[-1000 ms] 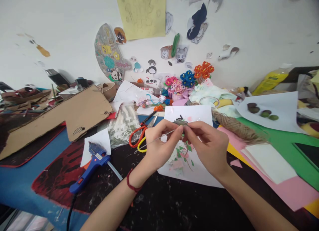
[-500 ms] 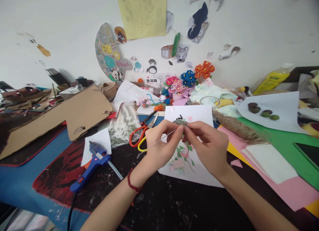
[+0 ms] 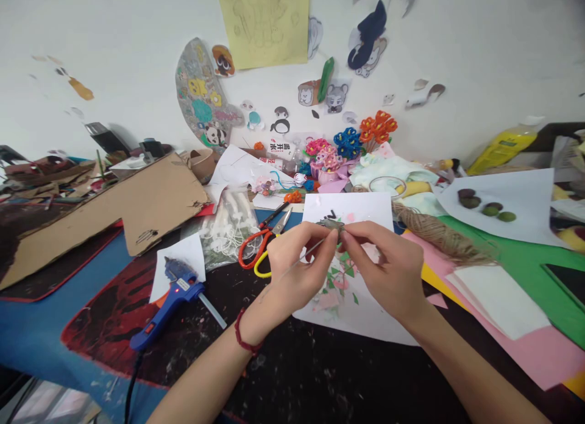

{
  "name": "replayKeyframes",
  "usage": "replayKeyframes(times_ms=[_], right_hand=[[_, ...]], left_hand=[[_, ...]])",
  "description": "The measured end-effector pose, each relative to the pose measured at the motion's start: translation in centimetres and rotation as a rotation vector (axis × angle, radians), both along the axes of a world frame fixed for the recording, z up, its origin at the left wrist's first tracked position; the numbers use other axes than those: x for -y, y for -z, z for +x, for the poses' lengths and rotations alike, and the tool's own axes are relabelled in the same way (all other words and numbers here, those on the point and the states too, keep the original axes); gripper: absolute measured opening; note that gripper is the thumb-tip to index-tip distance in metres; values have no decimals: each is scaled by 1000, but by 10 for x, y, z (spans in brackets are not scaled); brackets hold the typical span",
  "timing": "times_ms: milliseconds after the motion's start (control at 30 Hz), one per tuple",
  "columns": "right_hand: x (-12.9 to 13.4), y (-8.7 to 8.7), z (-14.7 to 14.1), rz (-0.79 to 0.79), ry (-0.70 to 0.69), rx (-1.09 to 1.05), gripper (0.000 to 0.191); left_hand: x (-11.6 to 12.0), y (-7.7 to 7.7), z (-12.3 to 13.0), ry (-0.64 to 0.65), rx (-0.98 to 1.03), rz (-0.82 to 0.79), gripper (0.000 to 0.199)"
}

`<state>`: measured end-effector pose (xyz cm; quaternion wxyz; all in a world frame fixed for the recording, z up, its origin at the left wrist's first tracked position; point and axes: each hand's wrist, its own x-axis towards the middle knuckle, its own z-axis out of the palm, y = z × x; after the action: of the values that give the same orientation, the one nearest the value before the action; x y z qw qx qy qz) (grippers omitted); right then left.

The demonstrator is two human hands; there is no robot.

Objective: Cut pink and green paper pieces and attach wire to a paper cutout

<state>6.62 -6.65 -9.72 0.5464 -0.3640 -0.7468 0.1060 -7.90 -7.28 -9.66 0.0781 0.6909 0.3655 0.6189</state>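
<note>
Above a white paper sheet (image 3: 372, 329), my two hands meet fingertip to fingertip. My left hand (image 3: 297, 262) is closed in a pinch on a small grey-green piece (image 3: 331, 225), mostly hidden by the fingers. A thin pale wire (image 3: 313, 248) slants from the fingertips down across the left hand. The fingers of my right hand (image 3: 388, 262) are pinched together against the same piece from the right; their exact hold is hidden. Green and pink paper scraps (image 3: 340, 284) lie on the sheet beneath.
Scissors (image 3: 249, 251) with red and yellow handles lie left of the hands. Further left, a blue glue gun (image 3: 167, 314) rests on a paper piece. Twine (image 3: 439, 232) and coloured sheets are at right. Handmade flowers (image 3: 326, 159) and cardboard (image 3: 150, 198) stand behind.
The whole view has shifted slightly. My hands keep their pinch, while the thin wire's tail has swung a little and now lies across my left hand.
</note>
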Motion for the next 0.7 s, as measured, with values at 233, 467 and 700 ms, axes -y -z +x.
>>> replayKeyframes(times_ms=[233, 467, 700], right_hand=[[-3, 2, 3, 183, 47, 118, 12], [-7, 11, 8, 319, 66, 208, 18], [-6, 7, 7, 248, 20, 147, 17]], left_hand=[[1, 0, -2, -88, -137, 81, 10], [2, 0, -2, -44, -151, 47, 12], [1, 0, -2, 61, 6, -97, 13]])
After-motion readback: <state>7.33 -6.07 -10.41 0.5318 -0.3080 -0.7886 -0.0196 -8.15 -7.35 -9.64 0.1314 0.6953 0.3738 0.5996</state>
